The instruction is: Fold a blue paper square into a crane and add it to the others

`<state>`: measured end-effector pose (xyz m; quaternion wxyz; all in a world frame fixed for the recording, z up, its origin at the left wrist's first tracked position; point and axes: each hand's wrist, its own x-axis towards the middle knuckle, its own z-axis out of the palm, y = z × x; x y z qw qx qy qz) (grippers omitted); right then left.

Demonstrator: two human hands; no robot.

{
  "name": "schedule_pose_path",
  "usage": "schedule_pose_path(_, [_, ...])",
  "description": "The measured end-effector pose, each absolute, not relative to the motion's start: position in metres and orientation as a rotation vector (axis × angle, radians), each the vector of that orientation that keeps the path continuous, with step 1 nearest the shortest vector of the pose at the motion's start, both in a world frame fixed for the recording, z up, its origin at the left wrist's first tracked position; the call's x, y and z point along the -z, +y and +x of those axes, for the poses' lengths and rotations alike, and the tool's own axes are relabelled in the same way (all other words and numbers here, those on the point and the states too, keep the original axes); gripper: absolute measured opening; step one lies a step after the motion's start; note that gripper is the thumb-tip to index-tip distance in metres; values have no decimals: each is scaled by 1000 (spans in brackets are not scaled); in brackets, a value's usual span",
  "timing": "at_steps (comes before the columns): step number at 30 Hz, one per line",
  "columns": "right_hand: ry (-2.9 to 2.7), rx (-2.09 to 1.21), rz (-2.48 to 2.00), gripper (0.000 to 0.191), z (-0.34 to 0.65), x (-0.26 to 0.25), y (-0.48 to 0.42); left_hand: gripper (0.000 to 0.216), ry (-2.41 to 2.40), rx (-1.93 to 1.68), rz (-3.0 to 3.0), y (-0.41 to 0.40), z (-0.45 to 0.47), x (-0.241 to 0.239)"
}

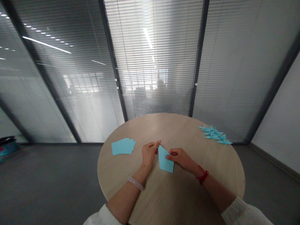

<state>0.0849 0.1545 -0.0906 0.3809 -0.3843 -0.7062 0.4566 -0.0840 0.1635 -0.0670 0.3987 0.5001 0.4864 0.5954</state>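
Note:
A partly folded piece of light blue paper (166,163) is held up over the middle of the round table, one corner pointing up. My left hand (149,153) pinches it at that upper corner, thumb and fingers closed together. From the other side, my right hand (181,157) grips the right edge, with the thumb lying on the near face and the fingers behind. Part of the left fingers is hidden by the paper. A fanned stack of light blue paper sheets (123,147) lies to the left of my left hand.
Several folded blue paper cranes (214,134) stand clustered near the table's far right edge. The round wooden table (161,125) stands before glass panels with blinds (159,56). A dark bag-like object (8,145) sits on the floor at far left.

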Motion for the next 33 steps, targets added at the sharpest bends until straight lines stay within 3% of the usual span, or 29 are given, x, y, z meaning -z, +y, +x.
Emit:
schedule_pose_path(11, [-1814, -1186, -988, 41, 84, 90, 155, 47, 1370, -1523, 1321, 162, -84, 65])
schedule_pose_path(22, [-1712, -1247, -964, 42, 87, 93, 159, 36, 962, -1340, 1197, 161, -78, 67])
schedule_pose_path(33, [-1742, -1256, -930, 39, 86, 97, 161, 32, 1009, -1382, 1192, 162, -78, 69])
